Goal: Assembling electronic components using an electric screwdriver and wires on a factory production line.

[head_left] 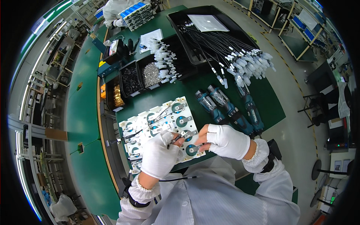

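A white plastic block (175, 164) with round blue-green cells and metal tabs lies in front of me on the green table. My left hand (161, 153), in a white fingerless glove, is over its middle, thumb and finger pinched on a thin black cable (174, 140); the palm hides much of the cable. My right hand (225, 141), gloved the same way, is at the block's right edge, fingers parted beside a metal tab (195, 149). Other thin wires (159, 117) run over the block. A loose black lead (180, 179) shows below my left wrist.
Several teal power screwdrivers (229, 107) lie right of the block. Beyond it stand bins of gold parts (117, 98), black screws (129, 79) and silver screws (150, 74). A black tray (174, 23) holds many black cables with pale covered ends. Another person (114, 11) handles a similar block at the far end.
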Motion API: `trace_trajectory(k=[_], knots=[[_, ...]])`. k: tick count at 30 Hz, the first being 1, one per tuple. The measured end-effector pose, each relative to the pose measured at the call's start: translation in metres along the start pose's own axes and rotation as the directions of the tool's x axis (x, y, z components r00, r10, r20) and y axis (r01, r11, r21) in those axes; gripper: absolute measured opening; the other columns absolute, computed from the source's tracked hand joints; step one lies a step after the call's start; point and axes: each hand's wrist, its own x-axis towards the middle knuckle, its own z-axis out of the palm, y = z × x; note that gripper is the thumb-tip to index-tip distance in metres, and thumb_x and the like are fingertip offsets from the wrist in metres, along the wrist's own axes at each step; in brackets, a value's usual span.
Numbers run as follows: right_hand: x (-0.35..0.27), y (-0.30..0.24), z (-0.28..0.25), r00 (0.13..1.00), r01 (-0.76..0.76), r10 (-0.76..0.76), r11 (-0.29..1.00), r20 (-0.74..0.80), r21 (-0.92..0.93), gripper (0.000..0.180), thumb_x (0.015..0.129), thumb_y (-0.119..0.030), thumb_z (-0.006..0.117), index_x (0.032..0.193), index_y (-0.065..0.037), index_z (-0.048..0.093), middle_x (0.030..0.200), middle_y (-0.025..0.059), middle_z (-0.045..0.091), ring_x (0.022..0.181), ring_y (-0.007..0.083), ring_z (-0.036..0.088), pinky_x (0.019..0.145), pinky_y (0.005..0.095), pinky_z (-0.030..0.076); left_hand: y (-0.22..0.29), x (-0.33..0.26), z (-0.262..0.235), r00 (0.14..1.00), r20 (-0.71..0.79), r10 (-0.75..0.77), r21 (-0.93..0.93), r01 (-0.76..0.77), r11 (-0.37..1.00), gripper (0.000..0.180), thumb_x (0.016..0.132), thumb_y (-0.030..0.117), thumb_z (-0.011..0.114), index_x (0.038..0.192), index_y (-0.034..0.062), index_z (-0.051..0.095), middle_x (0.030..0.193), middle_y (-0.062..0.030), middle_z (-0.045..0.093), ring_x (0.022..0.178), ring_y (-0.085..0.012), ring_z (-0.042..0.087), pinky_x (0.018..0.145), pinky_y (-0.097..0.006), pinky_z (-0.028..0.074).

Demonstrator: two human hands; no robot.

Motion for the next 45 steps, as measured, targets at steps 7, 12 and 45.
trace_trajectory(k=[7,12,45], knots=[[-0.005,-0.002,-0.001,0.96,0.279,-0.264,0.901,0.093,-0.332,0.015,0.085,-0.012,0.067,0.098,-0.006,0.068,0.095,0.0042,0.067,0.085,0.0226,0.064,0.073,0.0362,0.053,-0.002,-0.003,-0.002,0.997,0.072,0.017,0.079,-0.023,0.997,0.011,0.088,0.007,0.07,0.09,-0.0037,0.071,0.074,-0.0175,0.067,0.06,-0.0268,0.063,0.058,-0.035,0.048],[-0.018,0.016,0.025,0.981,0.101,-0.095,0.994,-0.168,0.028,0.016,0.081,-0.005,0.068,0.096,-0.009,0.073,0.096,0.0032,0.067,0.087,0.022,0.063,0.078,0.0359,0.051,0.002,-0.003,-0.001,0.994,0.11,-0.016,0.067,0.009,0.998,0.014,0.086,0.008,0.073,0.09,-0.0054,0.072,0.073,-0.0191,0.067,0.056,-0.0267,0.062,0.056,-0.035,0.047],[-0.003,0.004,0.012,0.942,0.021,-0.014,1.0,-0.335,0.019,0.021,0.08,0.002,0.076,0.098,-0.009,0.075,0.092,0.0085,0.071,0.081,0.0261,0.07,0.069,0.0339,0.057,-0.014,-0.004,0.003,0.999,0.05,-0.002,-0.076,0.005,0.997,0.014,0.091,0.014,0.072,0.095,0.0004,0.074,0.078,-0.0132,0.07,0.066,-0.0176,0.065,0.064,-0.032,0.052]])
